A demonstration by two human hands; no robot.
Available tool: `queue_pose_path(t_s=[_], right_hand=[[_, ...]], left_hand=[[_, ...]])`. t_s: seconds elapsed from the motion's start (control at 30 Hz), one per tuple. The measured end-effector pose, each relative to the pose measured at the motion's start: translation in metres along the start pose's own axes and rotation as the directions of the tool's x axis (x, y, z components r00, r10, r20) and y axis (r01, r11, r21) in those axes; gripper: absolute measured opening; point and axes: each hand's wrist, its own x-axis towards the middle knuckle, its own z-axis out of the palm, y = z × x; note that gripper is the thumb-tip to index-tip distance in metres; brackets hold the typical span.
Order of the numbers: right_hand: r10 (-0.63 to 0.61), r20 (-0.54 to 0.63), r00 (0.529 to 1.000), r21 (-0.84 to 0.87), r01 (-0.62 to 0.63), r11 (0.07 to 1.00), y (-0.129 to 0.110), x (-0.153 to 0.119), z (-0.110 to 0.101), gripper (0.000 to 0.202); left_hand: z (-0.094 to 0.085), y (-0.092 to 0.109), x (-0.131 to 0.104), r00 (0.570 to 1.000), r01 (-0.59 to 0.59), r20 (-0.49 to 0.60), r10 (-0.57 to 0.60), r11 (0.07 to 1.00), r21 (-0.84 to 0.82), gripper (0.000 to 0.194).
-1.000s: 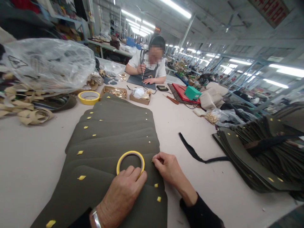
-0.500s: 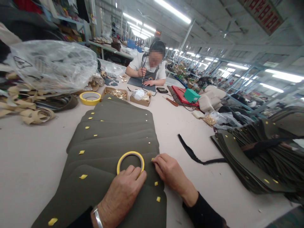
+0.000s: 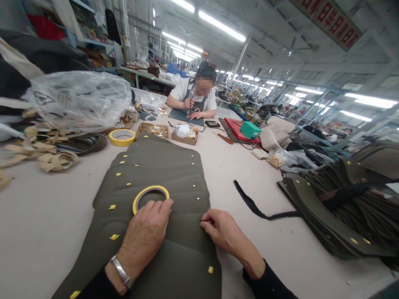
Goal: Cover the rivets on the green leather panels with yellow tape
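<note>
Overlapping dark olive panels (image 3: 174,241) lie on the pale table, with small yellow tape pieces (image 3: 114,237) along their left side and one (image 3: 210,270) near the lower right edge. My left hand (image 3: 145,228) grips a yellow tape roll (image 3: 151,189) over the panels; a silver bracelet is on that wrist. At the panels' right edge, my right hand (image 3: 222,230) has its thumb and index finger pinched together; whatever is between them is hidden. Small metal studs (image 3: 198,199) show just above it.
Another tape roll (image 3: 122,137) and boxes of gold hardware (image 3: 154,130) stand beyond the panels. A person (image 3: 195,97) works across the table. Stacked olive pieces (image 3: 324,211) and a black strip (image 3: 252,205) lie right. A plastic bag (image 3: 82,99) and tan straps (image 3: 56,155) are left.
My left hand has moved left with the tape roll. Yellow pieces that were by my right hand and just below it no longer show. The camera view has shifted slightly.
</note>
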Motion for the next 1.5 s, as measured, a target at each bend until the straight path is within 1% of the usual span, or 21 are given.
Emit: queue_pose_path(t_s=[0.1,0.17,0.27,0.33,0.47,0.57,0.7,0.83,0.93,1.0,1.03,1.07,1.1,1.13,1.17,1.2,1.23,1.27,1.33,1.43,1.5], right_hand=[[0.000,0.142,0.990,-0.006,0.001,1.000,-0.003,-0.019,-0.008,0.012],[-0.015,0.137,0.990,0.041,0.009,0.999,-0.005,-0.026,-0.011,0.012],[-0.043,-0.079,0.996,0.200,0.058,0.978,-0.012,-0.030,-0.011,0.015],[-0.101,-0.207,0.973,0.280,0.157,0.947,-0.019,-0.029,-0.007,0.015],[-0.314,-0.310,0.898,0.249,0.395,0.884,-0.034,-0.026,0.002,0.020],[-0.427,-0.314,0.848,0.147,0.488,0.860,-0.039,-0.024,0.006,0.021],[-0.528,-0.299,0.795,0.038,0.563,0.825,-0.041,-0.024,0.011,0.017],[-0.553,-0.371,0.746,-0.071,0.572,0.818,-0.038,-0.025,0.019,0.015],[-0.572,-0.470,0.672,-0.136,0.585,0.799,-0.036,-0.023,0.026,0.017],[-0.597,-0.525,0.607,-0.172,0.611,0.772,-0.035,-0.021,0.029,0.020],[-0.594,-0.544,0.592,-0.171,0.615,0.770,-0.036,-0.021,0.029,0.021],[-0.560,-0.560,0.610,-0.138,0.598,0.789,-0.038,-0.022,0.029,0.021],[-0.483,-0.571,0.664,-0.060,0.552,0.831,-0.039,-0.022,0.028,0.019],[-0.363,-0.562,0.743,0.064,0.477,0.877,-0.041,-0.023,0.027,0.017],[-0.214,-0.520,0.827,0.216,0.369,0.904,-0.041,-0.023,0.025,0.015],[-0.059,-0.451,0.891,0.366,0.245,0.898,-0.040,-0.022,0.023,0.013],[0.078,-0.368,0.927,0.493,0.123,0.861,-0.037,-0.020,0.021,0.011],[0.174,-0.289,0.941,0.586,0.030,0.810,-0.031,-0.018,0.019,0.010],[0.266,-0.149,0.952,0.681,-0.096,0.726,-0.015,-0.012,0.016,0.009],[0.270,0.044,0.962,0.670,-0.228,0.706,0.010,-0.007,0.013,0.014],[0.258,0.089,0.962,0.627,-0.255,0.736,0.019,-0.006,0.012,0.016]], left_hand=[[-0.001,0.001,-0.003,0.999,-0.049,-0.020,0.047,0.997,-0.062,0.020],[-0.002,0.002,-0.006,0.992,-0.109,-0.077,0.098,0.982,-0.157,0.023],[-0.007,0.006,-0.009,0.977,-0.192,-0.151,0.149,0.925,-0.329,0.027],[-0.013,0.010,-0.010,0.979,-0.198,-0.126,0.160,0.893,-0.403,0.037],[-0.022,0.020,-0.014,0.988,-0.154,-0.078,0.134,0.899,-0.410,0.047],[-0.023,0.025,-0.016,0.986,-0.164,-0.077,0.145,0.898,-0.409,0.045],[-0.023,0.031,-0.017,0.981,-0.192,-0.087,0.172,0.889,-0.415,0.041],[-0.026,0.034,-0.017,0.980,-0.196,-0.120,0.158,0.876,-0.442,0.029],[-0.024,0.033,-0.016,0.977,-0.212,-0.109,0.182,0.831,-0.514,0.018],[-0.022,0.032,-0.013,0.977,-0.214,-0.096,0.192,0.831,-0.513,0.020],[-0.021,0.032,-0.012,0.976,-0.217,-0.097,0.195,0.839,-0.498,0.022],[-0.020,0.032,-0.010,0.975,-0.224,-0.102,0.199,0.848,-0.480,0.023],[-0.020,0.034,-0.009,0.973,-0.230,-0.111,0.202,0.854,-0.466,0.024],[-0.021,0.036,-0.008,0.972,-0.236,-0.124,0.201,0.858,-0.456,0.024],[-0.022,0.039,-0.007,0.970,-0.242,-0.143,0.198,0.859,-0.452,0.024],[-0.024,0.042,-0.007,0.966,-0.251,-0.172,0.193,0.857,-0.450,0.023],[-0.025,0.045,-0.007,0.961,-0.262,-0.202,0.188,0.854,-0.450,0.022],[-0.026,0.047,-0.007,0.955,-0.274,-0.229,0.187,0.853,-0.445,0.021],[-0.025,0.050,-0.009,0.955,-0.272,-0.230,0.190,0.871,-0.410,0.018],[-0.018,0.049,-0.011,0.982,-0.189,-0.034,0.187,0.937,-0.293,0.016],[-0.011,0.048,-0.011,0.976,-0.147,0.128,0.178,0.965,-0.218,0.017]])
